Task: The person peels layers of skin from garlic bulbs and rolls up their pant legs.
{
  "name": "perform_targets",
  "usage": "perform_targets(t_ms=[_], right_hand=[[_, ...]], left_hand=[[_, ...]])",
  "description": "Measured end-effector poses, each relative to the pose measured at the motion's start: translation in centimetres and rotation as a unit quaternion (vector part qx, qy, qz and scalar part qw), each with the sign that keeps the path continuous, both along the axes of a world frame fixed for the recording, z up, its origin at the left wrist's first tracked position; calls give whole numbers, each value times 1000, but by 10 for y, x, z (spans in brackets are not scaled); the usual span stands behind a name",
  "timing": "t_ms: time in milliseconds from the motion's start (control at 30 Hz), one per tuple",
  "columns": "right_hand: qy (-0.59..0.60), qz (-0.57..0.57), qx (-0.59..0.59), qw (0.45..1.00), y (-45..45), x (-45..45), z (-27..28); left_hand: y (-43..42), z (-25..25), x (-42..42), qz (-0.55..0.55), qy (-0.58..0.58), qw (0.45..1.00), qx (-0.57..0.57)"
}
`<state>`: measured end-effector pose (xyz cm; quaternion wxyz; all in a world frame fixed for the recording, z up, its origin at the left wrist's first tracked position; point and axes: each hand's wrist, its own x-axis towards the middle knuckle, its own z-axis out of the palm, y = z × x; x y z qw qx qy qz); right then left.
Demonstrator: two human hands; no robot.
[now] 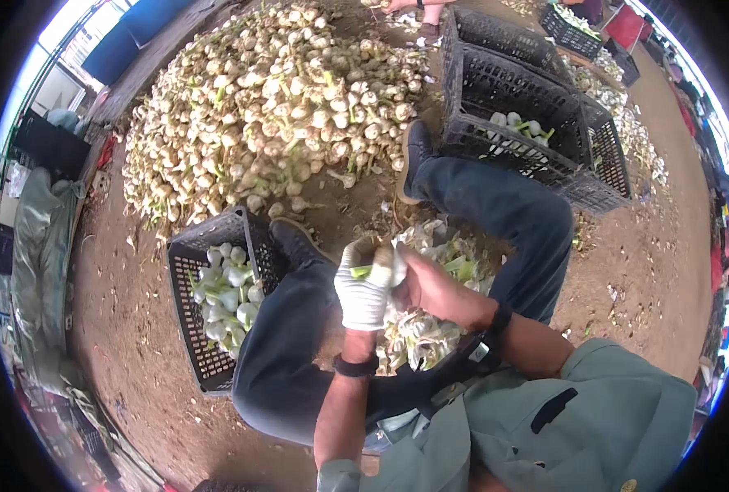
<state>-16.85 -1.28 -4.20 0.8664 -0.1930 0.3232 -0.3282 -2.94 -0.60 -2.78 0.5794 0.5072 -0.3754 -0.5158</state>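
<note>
My left hand [363, 289], in a white knit glove with a dirty thumb and fingertips, is closed around a garlic bulb [399, 264]. A short green stem [360, 271] pokes out between its fingers. My right hand [431, 284], bare, presses against the same bulb from the other side with its fingers curled in. Most of the bulb is hidden by both hands. Beneath them, between my legs, lies a heap of garlic skins and leaf scraps [420, 336]. At my left leg, a black crate [186, 316] holds several cleaned white bulbs [231, 299] with green stems.
A large pile of unpeeled garlic [274, 107] covers the ground ahead. Black crates [508, 82] stand beyond my right foot, one with several bulbs [518, 125] inside. Another person's hand [401, 5] shows at the top edge. Garlic scraps [618, 107] litter the right side.
</note>
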Motion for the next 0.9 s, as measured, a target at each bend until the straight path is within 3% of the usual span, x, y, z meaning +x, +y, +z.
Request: perform_targets(t_ms=[100,133,233,300,367,533,567,633,667,700,767,800,833,900], right_hand=[[69,-116,-84,987,-42,-31,7],[129,-175,-45,975,-58,-40,38],[162,-223,-154,949,-94,-71,54],[189,-182,-130,956,-106,-59,56],[258,-98,-157,948,-116,-22,51],[113,186,-222,950,-105,94,68],[153,204,-251,934,-111,107,66],[281,197,-389,855,-141,119,44],[392,190,-440,785,-163,117,12],[420,183,-441,772,-188,115,-5],[569,166,-509,624,-236,119,-40],[625,112,-600,486,-271,115,-81],[628,161,-586,487,-292,122,-60],[682,147,-595,399,-352,137,-85]], left_hand=[[1,-9,-10,37,-12,996,-80],[0,-8,-8,42,-14,996,-77],[-4,-5,3,26,75,997,20],[-6,-25,8,-4,57,993,104],[-5,-57,-5,-60,4,994,93],[16,-89,-28,-191,-89,970,123],[26,-96,-30,-205,42,973,98],[19,-63,-21,-239,-286,917,142],[11,-43,-14,-247,-247,915,202],[18,-57,-21,-157,-157,967,122],[8,-28,-16,-134,-46,977,161],[10,-40,-21,-109,-46,986,120],[5,-30,-16,-147,10,972,181],[10,-18,-14,-111,40,986,117]])
